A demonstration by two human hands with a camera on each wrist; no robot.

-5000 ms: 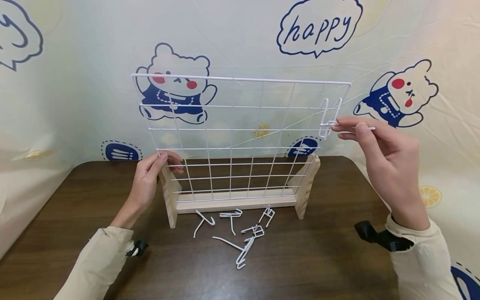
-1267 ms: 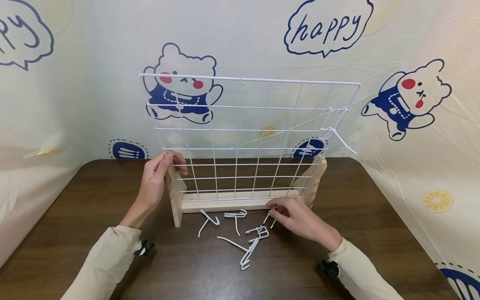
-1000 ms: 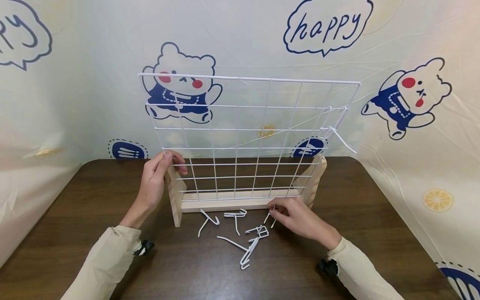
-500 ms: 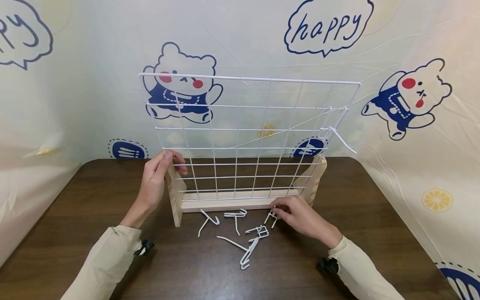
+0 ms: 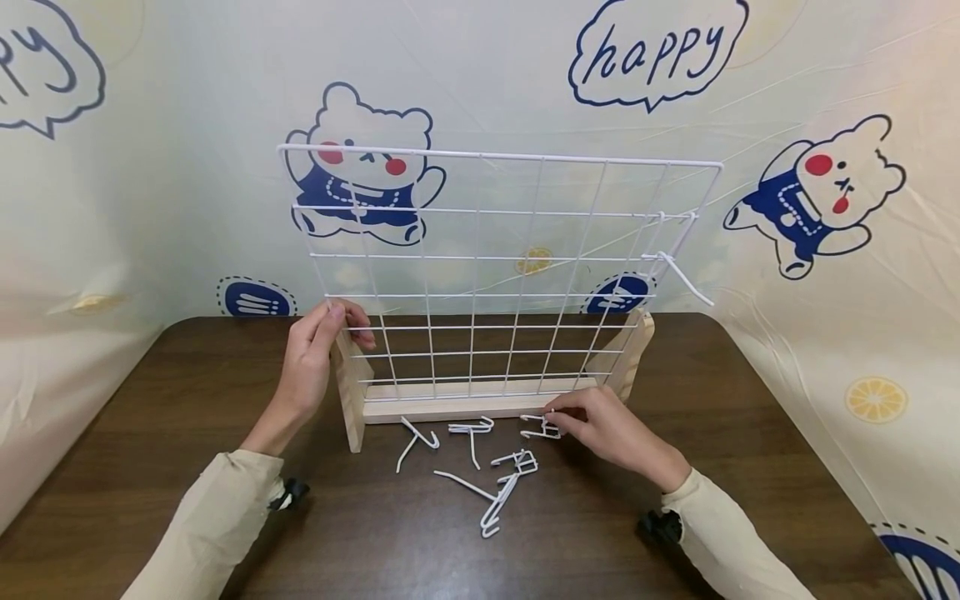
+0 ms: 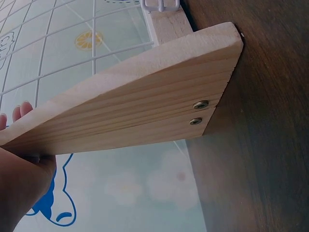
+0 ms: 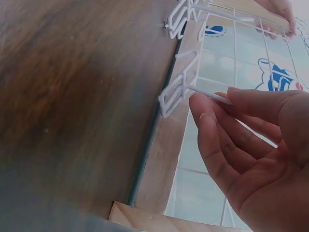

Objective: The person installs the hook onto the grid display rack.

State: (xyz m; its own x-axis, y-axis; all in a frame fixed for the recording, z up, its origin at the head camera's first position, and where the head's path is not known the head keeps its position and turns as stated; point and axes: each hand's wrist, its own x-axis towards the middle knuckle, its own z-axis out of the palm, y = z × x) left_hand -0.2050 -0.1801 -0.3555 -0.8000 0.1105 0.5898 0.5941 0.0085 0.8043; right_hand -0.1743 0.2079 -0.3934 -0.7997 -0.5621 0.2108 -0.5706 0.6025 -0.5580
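Observation:
A white wire grid panel (image 5: pixel 480 155) stands upright in a wooden stand (image 5: pixel 450 408). My left hand (image 5: pixel 309 354) grips the top of the stand's left side piece (image 6: pixel 130 92), thumb in front, at the grid's left edge. Just before the stand's right end, my right hand (image 5: pixel 611 429) pinches a white wire hook (image 5: pixel 534 432) by its straight prong. In the right wrist view, thumb and fingers close on that prong, and the hook's square wire frame (image 7: pixel 174 96) points away from the hand. Another white hook (image 5: pixel 686 282) hangs near the grid's upper right edge.
Several loose white hooks (image 5: pixel 491 504) lie on the brown table (image 5: pixel 360 533) before the stand, two of them overlapping. One hook (image 5: pixel 472 429) lies close to the stand's base. Behind is a printed cloth backdrop (image 5: pixel 510 67).
My right hand has left the grid's upper right, where a hook now hangs, and come down to a table hook. Lately it has turned that hook so its frame points left. The left hand stays put.

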